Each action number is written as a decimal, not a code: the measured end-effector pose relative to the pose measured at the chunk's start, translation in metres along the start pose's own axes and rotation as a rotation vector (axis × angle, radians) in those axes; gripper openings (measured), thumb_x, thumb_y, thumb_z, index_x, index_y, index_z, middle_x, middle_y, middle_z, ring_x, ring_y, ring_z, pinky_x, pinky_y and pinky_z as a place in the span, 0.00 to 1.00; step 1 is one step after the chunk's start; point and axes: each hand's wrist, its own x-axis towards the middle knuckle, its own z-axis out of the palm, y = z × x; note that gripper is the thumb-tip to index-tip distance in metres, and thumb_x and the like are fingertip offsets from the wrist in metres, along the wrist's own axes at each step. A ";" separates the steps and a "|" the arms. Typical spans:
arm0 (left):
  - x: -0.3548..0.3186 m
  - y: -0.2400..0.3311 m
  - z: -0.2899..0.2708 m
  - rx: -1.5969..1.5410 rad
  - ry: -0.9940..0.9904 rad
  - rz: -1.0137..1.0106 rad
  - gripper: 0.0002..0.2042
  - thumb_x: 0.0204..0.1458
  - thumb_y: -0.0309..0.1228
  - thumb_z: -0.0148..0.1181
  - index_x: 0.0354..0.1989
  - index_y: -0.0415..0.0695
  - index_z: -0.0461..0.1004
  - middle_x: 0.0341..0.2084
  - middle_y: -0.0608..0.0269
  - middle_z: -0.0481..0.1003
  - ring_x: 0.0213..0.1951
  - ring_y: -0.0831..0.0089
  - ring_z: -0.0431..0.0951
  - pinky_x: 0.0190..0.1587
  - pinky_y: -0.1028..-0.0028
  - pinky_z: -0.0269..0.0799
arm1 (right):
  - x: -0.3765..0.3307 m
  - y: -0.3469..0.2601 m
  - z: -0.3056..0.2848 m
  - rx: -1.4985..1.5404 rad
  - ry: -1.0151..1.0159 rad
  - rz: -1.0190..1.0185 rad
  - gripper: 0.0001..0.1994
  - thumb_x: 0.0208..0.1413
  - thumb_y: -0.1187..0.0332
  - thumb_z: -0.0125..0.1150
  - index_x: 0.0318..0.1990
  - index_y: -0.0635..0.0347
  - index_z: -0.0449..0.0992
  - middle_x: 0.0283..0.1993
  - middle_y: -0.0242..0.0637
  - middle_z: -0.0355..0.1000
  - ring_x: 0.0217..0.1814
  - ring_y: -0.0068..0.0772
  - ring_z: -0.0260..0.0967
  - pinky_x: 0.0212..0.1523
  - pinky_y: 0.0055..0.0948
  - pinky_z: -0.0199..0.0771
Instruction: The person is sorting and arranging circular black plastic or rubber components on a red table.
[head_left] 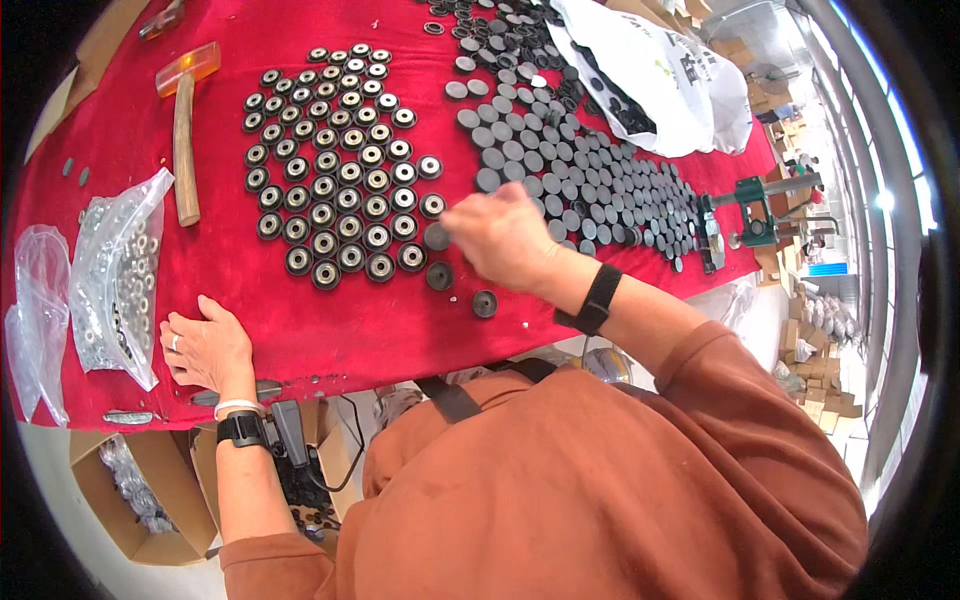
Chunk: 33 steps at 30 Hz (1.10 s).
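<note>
My right hand (497,237) is over the red cloth with its fingers drawn together at the edge of a dark round cap (437,237). Just below that cap lie two black discs (440,276) with hollow middles. Left of them, many black wheels with metal centres (348,200) stand in close rows. To the right of my right hand spreads a large group of flat grey-black caps (590,185). My left hand (208,347) rests palm down on the cloth near the front edge, fingers apart, beside a clear bag of small metal rings (125,280).
A mallet (186,140) with an orange head lies at the left on the red cloth (340,335). A white sack (680,90) sits at the far right. A green clamp (755,210) grips the right table end. An open cardboard box (150,500) stands below the left edge.
</note>
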 end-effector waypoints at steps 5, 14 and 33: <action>-0.013 0.001 -0.007 0.023 -0.016 0.017 0.27 0.54 0.48 0.43 0.56 0.42 0.62 0.59 0.57 0.59 0.60 0.57 0.56 0.56 0.54 0.52 | -0.015 0.031 0.000 0.191 0.098 0.080 0.09 0.43 0.67 0.58 0.34 0.53 0.76 0.34 0.37 0.70 0.43 0.37 0.67 0.46 0.40 0.64; -0.008 0.001 -0.004 0.021 0.005 0.004 0.26 0.54 0.49 0.44 0.55 0.42 0.62 0.58 0.57 0.59 0.59 0.57 0.56 0.57 0.54 0.52 | 0.005 0.031 0.001 0.778 0.023 0.322 0.10 0.47 0.69 0.60 0.37 0.63 0.75 0.35 0.36 0.73 0.40 0.36 0.70 0.44 0.31 0.70; -0.009 0.004 -0.006 0.026 0.007 0.011 0.26 0.54 0.48 0.43 0.54 0.42 0.63 0.58 0.56 0.60 0.59 0.58 0.57 0.58 0.55 0.51 | 0.015 0.008 0.039 0.302 0.259 0.039 0.10 0.45 0.71 0.57 0.36 0.63 0.73 0.37 0.41 0.69 0.42 0.43 0.66 0.45 0.34 0.67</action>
